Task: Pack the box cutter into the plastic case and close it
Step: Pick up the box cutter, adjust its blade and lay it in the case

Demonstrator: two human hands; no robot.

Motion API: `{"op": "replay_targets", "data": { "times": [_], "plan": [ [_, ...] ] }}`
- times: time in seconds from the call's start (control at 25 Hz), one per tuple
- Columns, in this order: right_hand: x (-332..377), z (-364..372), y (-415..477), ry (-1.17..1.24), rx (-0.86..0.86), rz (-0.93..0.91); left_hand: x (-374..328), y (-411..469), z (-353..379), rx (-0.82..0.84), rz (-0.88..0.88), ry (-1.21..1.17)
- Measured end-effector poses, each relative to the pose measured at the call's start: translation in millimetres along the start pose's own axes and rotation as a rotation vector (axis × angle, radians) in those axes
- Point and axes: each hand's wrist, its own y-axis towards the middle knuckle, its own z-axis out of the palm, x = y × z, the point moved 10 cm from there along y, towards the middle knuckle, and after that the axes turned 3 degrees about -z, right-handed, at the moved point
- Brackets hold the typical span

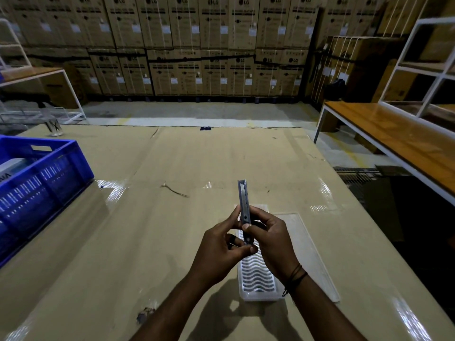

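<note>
A slim grey box cutter points away from me, lifted above the table. My left hand pinches its near end from the left, and my right hand grips its lower half from the right. Directly beneath the hands lies the clear plastic case, open, with a wavy ribbed tray on the left and its flat lid folded out to the right. The case's far end is partly hidden by my hands.
A cardboard-covered table carries everything. A blue plastic crate sits at the left edge. A wooden bench with white shelving stands to the right, and stacked cartons line the back wall.
</note>
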Motion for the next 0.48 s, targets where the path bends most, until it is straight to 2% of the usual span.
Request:
{"op": "replay_targets", "data": {
  "times": [0.24, 0.48],
  "plan": [
    [-1.8, 1.9, 0.8, 0.033, 0.007, 0.012, 0.1, -0.4, -1.1, -0.001, 0.008, 0.01],
    [-0.1, -4.5, -1.8, -0.079, -0.001, -0.003, 5.8, -0.1, -0.6, -0.008, -0.009, 0.039]
  ]
}}
